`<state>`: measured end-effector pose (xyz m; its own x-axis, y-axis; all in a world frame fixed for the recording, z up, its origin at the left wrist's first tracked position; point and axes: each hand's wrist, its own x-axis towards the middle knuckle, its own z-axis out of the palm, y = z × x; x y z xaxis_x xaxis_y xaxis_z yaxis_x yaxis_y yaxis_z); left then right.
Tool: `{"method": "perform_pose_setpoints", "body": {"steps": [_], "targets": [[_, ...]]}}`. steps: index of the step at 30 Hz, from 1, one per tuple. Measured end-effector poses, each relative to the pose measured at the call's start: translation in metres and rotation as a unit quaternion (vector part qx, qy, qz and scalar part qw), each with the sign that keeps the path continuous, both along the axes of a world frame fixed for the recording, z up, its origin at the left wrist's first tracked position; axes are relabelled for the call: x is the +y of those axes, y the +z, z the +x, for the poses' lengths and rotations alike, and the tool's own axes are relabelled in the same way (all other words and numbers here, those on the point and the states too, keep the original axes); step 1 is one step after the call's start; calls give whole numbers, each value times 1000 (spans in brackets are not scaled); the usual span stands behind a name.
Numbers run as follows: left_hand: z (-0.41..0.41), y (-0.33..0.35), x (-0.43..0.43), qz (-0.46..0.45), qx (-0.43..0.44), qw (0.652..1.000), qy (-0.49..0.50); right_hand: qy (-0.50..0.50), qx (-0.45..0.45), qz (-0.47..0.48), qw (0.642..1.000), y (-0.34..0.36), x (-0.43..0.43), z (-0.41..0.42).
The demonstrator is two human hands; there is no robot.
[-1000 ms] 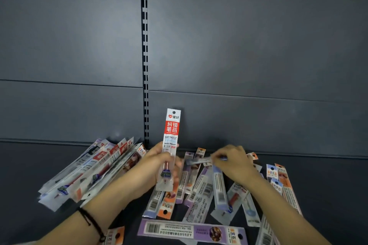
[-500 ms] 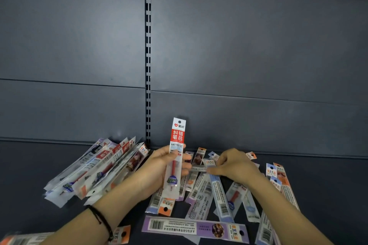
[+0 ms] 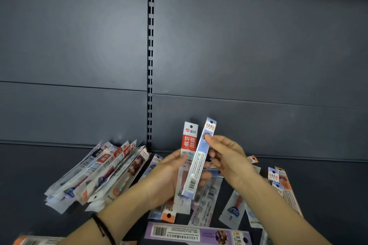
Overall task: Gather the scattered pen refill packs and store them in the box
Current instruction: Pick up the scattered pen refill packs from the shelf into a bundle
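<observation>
My left hand [image 3: 169, 177] holds a red-and-white refill pack [image 3: 189, 141] upright above the dark shelf. My right hand [image 3: 225, 157] pinches a pale blue refill pack [image 3: 201, 161] by its upper part and holds it against the red one, slanted slightly right. Several more refill packs [image 3: 211, 201] lie scattered on the shelf under and around both hands. A fanned pile of packs [image 3: 99, 173] lies to the left. A purple pack [image 3: 197, 234] lies crosswise at the near edge. No box is in view.
The shelf's dark back panel [image 3: 239, 65] rises just behind the packs, with a slotted upright [image 3: 151, 65] in the middle. More packs [image 3: 282, 187] lie at the right. A black band circles my left wrist [image 3: 101, 226].
My right hand lifted a blue pack off the shelf and brought it up beside the red pack in my left hand, which shifted to the right.
</observation>
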<state>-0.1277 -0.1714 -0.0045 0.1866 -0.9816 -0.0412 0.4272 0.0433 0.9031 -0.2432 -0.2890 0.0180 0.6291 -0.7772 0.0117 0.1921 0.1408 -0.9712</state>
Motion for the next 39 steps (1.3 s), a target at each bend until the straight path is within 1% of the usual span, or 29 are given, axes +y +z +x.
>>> {"method": "perform_pose_setpoints", "body": {"steps": [2,4,6,7,9,11,13,15,16,17,20,21,22,24,25,26,29,32,35,37,39], "targets": [[-6,2,1,-4,-2,1000,-14,-43,21,-76,996,-1,3,2],[-8,0,1,-7,-52,999,-8,-56,32,-148,987,1,5,2],[-6,-4,0,-25,-94,995,-6,-47,53,-189,979,5,4,0],[-5,-6,0,-36,-103,994,-2,-51,76,-200,975,7,0,-2],[-2,-4,-1,-50,-78,996,16,-75,148,-244,955,7,-14,-11],[3,-1,0,-57,-41,997,41,-70,258,-321,909,3,-31,-22],[10,0,0,-62,-20,997,49,4,366,-368,855,-2,-44,-34],[14,0,0,-64,9,997,47,86,478,-408,773,-6,-50,-43],[16,-1,-1,-64,23,997,45,104,512,-420,742,-7,-52,-46],[17,-1,-1,-64,34,996,45,103,518,-427,734,-6,-52,-47],[18,-1,-3,-60,43,996,54,71,485,-448,748,-4,-50,-45],[18,-1,-3,-58,41,996,58,66,469,-446,760,-3,-48,-44],[18,-1,-4,-57,39,996,63,63,438,-430,787,-1,-47,-44],[19,-1,-3,-62,41,995,71,63,348,-377,856,7,-40,-45],[20,-2,-3,-63,39,994,76,61,306,-351,883,12,-36,-45],[21,-2,-3,-61,33,994,81,60,275,-336,899,16,-33,-46],[24,-2,-3,-51,12,994,97,49,224,-319,920,26,-28,-49],[26,-2,-2,-38,10,990,137,3,166,-291,942,30,-31,-53],[23,-2,-2,-28,4,983,184,-48,88,-218,971,29,-34,-53],[23,-4,-2,-23,-12,978,206,-71,35,-164,983,27,-35,-50],[22,-2,-1,-16,-30,981,193,-69,2,-134,989,26,-32,-47]]}}
